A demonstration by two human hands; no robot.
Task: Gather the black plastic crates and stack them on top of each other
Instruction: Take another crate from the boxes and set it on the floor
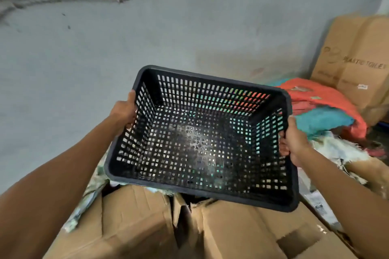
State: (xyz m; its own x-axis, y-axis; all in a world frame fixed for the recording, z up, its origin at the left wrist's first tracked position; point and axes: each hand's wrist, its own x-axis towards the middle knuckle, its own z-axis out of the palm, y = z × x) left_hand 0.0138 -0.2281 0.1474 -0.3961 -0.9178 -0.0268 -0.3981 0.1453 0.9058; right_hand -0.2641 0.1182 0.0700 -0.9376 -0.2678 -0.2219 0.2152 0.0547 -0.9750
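A black plastic crate (200,139) with perforated walls and floor hangs in the air in front of me, empty and tilted with its open side toward the camera. My left hand (124,111) grips its left rim, fingers curled over the edge. My right hand (291,141) grips the right rim the same way. No other black crate is in view.
Brown cardboard boxes (136,223) lie below the crate. A taller cardboard box (357,59) stands at the right against the grey wall (105,48). Orange and teal sacks (320,107) and torn white wrapping (341,153) are piled to the right.
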